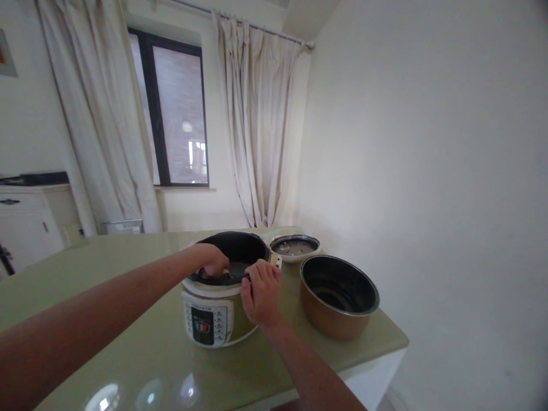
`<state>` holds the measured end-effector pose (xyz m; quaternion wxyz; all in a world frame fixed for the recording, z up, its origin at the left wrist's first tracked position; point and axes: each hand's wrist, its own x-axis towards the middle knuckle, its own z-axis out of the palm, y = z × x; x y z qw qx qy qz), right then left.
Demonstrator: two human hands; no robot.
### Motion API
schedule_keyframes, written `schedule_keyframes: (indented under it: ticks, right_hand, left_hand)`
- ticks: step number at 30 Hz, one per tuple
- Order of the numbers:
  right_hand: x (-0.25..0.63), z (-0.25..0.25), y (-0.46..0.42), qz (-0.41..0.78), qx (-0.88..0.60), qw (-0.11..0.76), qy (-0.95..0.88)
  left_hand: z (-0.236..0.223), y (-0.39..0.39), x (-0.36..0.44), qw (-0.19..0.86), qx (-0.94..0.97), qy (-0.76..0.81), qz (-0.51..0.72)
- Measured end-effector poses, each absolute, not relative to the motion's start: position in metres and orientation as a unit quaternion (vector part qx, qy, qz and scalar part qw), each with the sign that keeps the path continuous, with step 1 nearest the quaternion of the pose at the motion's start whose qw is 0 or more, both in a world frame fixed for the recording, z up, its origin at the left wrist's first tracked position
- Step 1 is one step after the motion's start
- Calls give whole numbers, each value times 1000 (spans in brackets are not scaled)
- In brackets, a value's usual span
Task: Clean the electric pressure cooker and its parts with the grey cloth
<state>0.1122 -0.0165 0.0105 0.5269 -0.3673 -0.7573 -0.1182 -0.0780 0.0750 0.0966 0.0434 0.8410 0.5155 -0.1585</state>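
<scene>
A white and green electric cooker (209, 319) stands on the table with its top uncovered and a control panel on its front. My left hand (214, 264) reaches down inside it with curled fingers. A small pale edge shows by those fingers, too little to name. My right hand (263, 291) grips the cooker's rim on the right, fingers over the edge and thumb outside. To the right stands the inner pot (334, 325), copper-brown outside and dark inside. Behind the pot lies the round lid (295, 246), its metallic inner face up.
The glossy green tabletop (145, 342) ends at a corner on the right, near the inner pot. A plain wall (449, 200) rises beyond it. Curtains (261, 114) and a window (180, 114) are behind the table. A white cabinet (29, 228) stands at the far left.
</scene>
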Motion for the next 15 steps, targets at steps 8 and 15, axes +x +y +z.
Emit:
schedule_keyframes:
  ticks: [8, 15]
  right_hand:
    - [111, 12, -18, -95, -372, 528, -758]
    - [108, 7, -17, -95, -375, 538, -749]
  left_hand:
    - [80, 75, -74, -101, 843, 518, -105]
    - [107, 106, -55, -200, 935, 282, -77]
